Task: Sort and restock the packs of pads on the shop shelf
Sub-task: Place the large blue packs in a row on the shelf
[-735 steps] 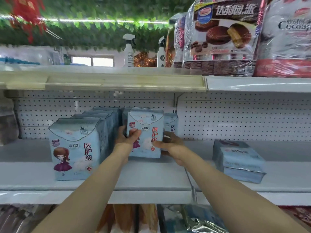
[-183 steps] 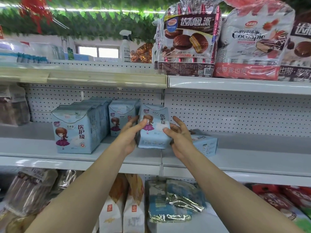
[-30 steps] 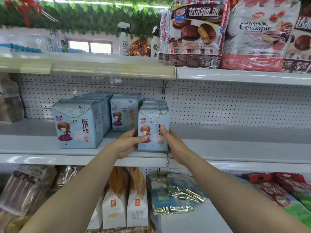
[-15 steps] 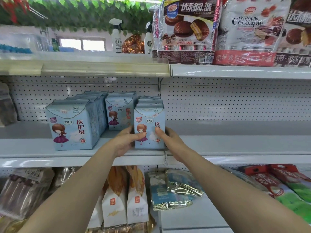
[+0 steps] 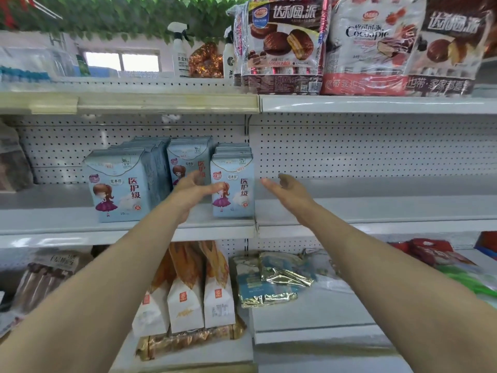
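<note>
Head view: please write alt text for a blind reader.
A person's left hand and right hand, both open, flank an upright pale blue pack of pads on a white shop shelf. Two more rows of packs stand to its left.

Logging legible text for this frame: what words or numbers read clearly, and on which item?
"医护级": fronts of the left pale blue pad pack and the right pale blue pad pack.
"36": top of the left pack.
"29": top of the right pack.
"达利园.派": brown chocolate-pie bag.
"Cocoapie": white pie bag.
Smaller print on the packs and the white spray bottle: too blurred to read.
</note>
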